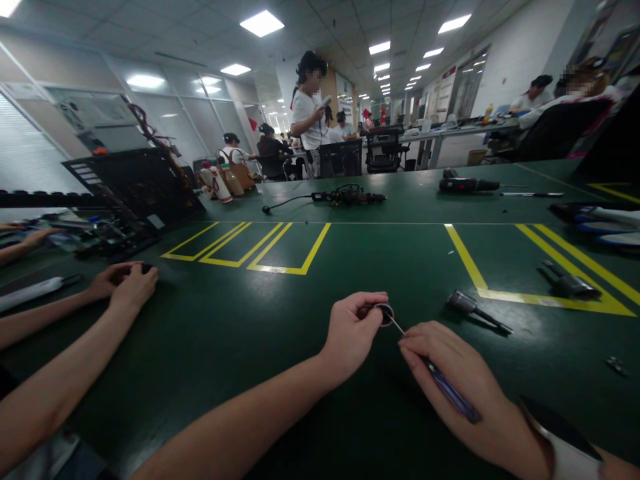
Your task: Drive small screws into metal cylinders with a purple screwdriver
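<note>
My left hand (354, 328) is closed around a small hollow cylindrical metal part (385, 315), its round open end facing right. In my right hand (450, 373) is a screwdriver (453, 392) with a translucent bluish-purple handle. The thin shaft runs up to the part's open end; whether its tip touches the inside cannot be made out. Just beyond my right hand lies a dark cylindrical metal piece with a thin shank (465, 304). A similar shanked piece (575, 285) lies farther right, over the yellow tape. Some small metal bits (617, 365) are at the far right.
Yellow tape outlines (305, 263) mark the green table (240, 360). A black corded tool (350, 195), a drill-like tool (467, 183) and a pen (533, 195) lie toward the back. Left, another person's hands (131, 283) hold something dark near a black machine frame (145, 193).
</note>
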### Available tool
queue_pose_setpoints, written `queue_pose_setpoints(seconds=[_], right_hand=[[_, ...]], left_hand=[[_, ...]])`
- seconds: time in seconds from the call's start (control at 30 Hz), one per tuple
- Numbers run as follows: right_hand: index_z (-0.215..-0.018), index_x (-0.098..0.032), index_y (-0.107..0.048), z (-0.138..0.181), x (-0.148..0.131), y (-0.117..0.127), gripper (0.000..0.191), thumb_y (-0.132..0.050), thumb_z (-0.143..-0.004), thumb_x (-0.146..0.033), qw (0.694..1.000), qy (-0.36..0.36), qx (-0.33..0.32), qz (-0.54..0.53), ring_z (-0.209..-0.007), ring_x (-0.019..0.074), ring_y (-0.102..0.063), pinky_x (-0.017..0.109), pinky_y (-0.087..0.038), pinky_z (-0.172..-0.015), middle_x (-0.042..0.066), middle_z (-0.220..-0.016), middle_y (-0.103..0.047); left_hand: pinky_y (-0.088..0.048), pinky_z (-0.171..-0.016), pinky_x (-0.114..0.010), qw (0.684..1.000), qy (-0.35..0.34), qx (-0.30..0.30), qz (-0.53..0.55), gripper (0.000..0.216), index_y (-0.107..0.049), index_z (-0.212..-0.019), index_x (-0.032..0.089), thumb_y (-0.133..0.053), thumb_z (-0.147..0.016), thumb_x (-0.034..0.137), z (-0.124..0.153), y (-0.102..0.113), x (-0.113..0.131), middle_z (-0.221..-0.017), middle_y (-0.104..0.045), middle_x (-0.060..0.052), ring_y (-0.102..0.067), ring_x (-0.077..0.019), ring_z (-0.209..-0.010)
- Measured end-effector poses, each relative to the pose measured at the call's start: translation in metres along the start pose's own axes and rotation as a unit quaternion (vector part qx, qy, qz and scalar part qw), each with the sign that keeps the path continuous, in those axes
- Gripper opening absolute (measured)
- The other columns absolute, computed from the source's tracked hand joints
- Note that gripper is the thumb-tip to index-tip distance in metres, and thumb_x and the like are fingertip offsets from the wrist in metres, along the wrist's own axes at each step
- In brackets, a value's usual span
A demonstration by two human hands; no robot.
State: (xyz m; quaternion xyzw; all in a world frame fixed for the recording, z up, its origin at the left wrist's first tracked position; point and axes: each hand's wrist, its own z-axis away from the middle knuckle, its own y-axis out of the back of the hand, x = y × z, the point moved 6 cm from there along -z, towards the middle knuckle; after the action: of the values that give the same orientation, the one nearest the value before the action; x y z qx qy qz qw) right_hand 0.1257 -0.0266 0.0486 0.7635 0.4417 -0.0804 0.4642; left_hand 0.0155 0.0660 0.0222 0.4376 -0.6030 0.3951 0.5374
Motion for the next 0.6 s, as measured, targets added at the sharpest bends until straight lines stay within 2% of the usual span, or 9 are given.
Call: queue_pose_setpoints(seconds=[0.1, 0.3, 0.6], right_hand=[[-0.1, -0.021, -0.053, -0.0004, -0.0008, 0.0007, 0.018, -0.045, -0.088, -0.01, 1.0, 0.001, 0.008, 0.001, -0.083, 0.02, -0.057, 0.034, -0.05, -0.07, 0.006, -0.089, -0.058], [-0.098, -0.02, -0.052, 0.0004, -0.0016, 0.0019, 0.016, -0.045, -0.088, -0.009, 1.0, 0.011, 0.019, -0.009, -0.082, 0.019, -0.056, 0.034, -0.05, -0.07, 0.006, -0.087, -0.057], [-0.099, -0.019, -0.051, 0.0019, 0.0004, -0.0001, 0.015, -0.045, -0.089, -0.009, 1.0, 0.002, 0.006, -0.019, -0.084, 0.0186, -0.053, 0.035, -0.049, -0.07, 0.006, -0.089, -0.055]], left_hand=[[-0.057, -0.073, -0.03, 1.0, 0.005, -0.007, -0.009, 0.022, -0.069, -0.092, 0.012, -0.055, -0.074, 0.008, 0.0011, -0.0014, 0.002, -0.089, -0.071, -0.007, -0.067, -0.0158, -0.077], [-0.056, -0.074, -0.029, 0.999, -0.005, -0.009, -0.032, 0.022, -0.069, -0.086, 0.011, -0.053, -0.073, 0.003, 0.0012, -0.0008, 0.0069, -0.102, -0.069, -0.009, -0.067, -0.0149, -0.08], [-0.056, -0.076, -0.029, 1.0, 0.009, -0.007, 0.015, 0.023, -0.07, -0.089, 0.013, -0.056, -0.072, 0.004, -0.0009, -0.0009, -0.002, -0.103, -0.069, -0.008, -0.067, -0.0148, -0.082]])
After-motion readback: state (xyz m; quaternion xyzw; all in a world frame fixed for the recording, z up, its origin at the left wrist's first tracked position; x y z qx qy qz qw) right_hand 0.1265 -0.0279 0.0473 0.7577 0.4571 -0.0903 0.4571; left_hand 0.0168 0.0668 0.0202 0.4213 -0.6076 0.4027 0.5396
